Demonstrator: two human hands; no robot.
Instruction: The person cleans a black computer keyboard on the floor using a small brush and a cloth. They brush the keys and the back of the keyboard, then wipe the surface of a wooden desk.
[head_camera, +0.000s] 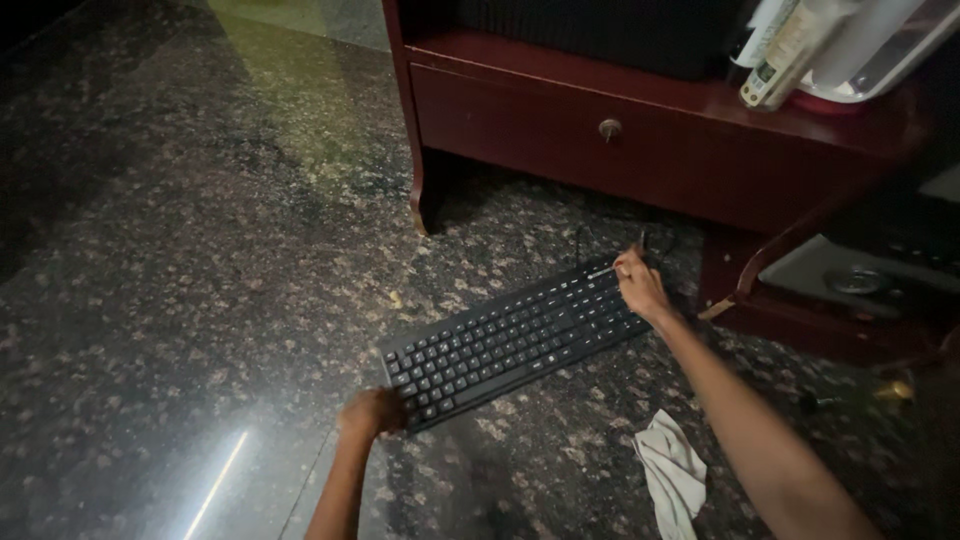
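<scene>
While the black rectangular computer keyboard (512, 337) lay flat and slantwise on the dark speckled stone floor (180, 260), its near end low at the left and its far end higher at the right, the person's two hands worked at opposite ends of it. The left hand (372, 411) was curled against the keyboard's near left corner, its fingers bent in and touching the edge; whether they actually gripped the casing could not be told in the dim light. The right hand (639, 283) rested over the far right end of the keyboard, fingers pinched narrowly on a thin, pale, stick-like tool (602, 271) whose tip pointed left across the top rows of keys; what kind of tool it was could not be made out. A thin dark cable (580, 243) looped up from the keyboard's back edge towards the furniture. A crumpled white cloth (672, 474) lay on the floor just below the right forearm, apart from the keyboard. Behind the keyboard stood a dark red wooden cabinet (640, 140) with one drawer and a small round metal knob (609, 128), its curved leg meeting the floor near the keyboard's far side. On the cabinet's top, at the right, leaned a few pale bottles or tubes (785, 45) beside a white appliance (880, 50). A bright streak of reflected light (215, 485) crossed the floor at the lower left.
</scene>
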